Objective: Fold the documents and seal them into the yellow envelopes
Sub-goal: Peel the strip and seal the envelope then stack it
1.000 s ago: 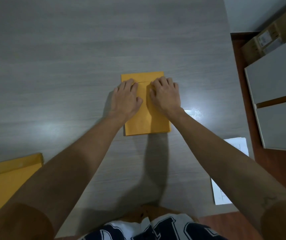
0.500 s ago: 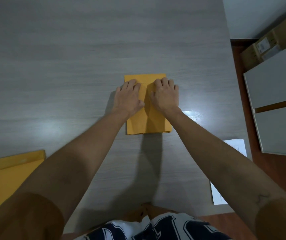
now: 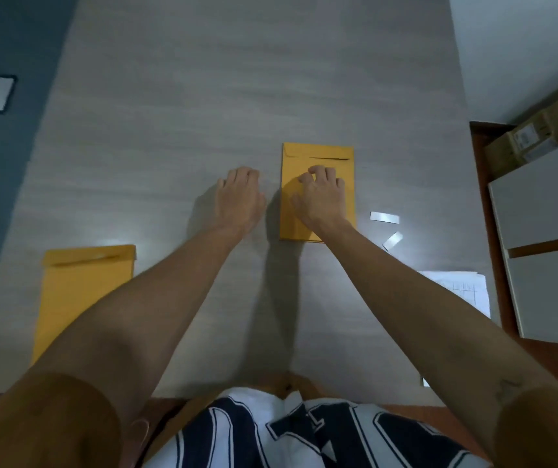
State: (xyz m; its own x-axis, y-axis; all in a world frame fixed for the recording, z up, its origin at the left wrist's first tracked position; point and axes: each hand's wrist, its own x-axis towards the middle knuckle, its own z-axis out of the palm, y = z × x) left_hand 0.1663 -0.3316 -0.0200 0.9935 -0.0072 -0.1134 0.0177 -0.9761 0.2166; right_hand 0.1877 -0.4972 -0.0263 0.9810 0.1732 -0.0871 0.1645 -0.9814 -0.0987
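- The centre yellow envelope point(image 3: 318, 152) lies flat on the bench point(image 3: 237, 79), flap end away from the person and flap folded down; a thin dark gap shows under the flap's right half, so the seal probably wants more pressing.
- The right hand point(image 3: 321, 197) rests on this envelope's face with fingers bent and fingertips down; it wraps round nothing.
- The left hand point(image 3: 239, 197) sits on the bare bench just beside the envelope's left edge, fingers loosely curled, holding nothing.
- A second yellow envelope point(image 3: 68, 298) lies well apart at the near left, its flap also turned down; whether it is filled cannot be told.
- Two white strips point(image 3: 384, 217) lie just right of the centre envelope; they look like peeled adhesive backings, which would fit two flaps already stuck.
- A stack of white documents point(image 3: 463, 292) waits at the near right, unfolded; no document shows outside the centre envelope, so its sheet is presumably inside.
- Judged so: two envelopes are about done; the stack still needs folding, though no spare envelope is in view.
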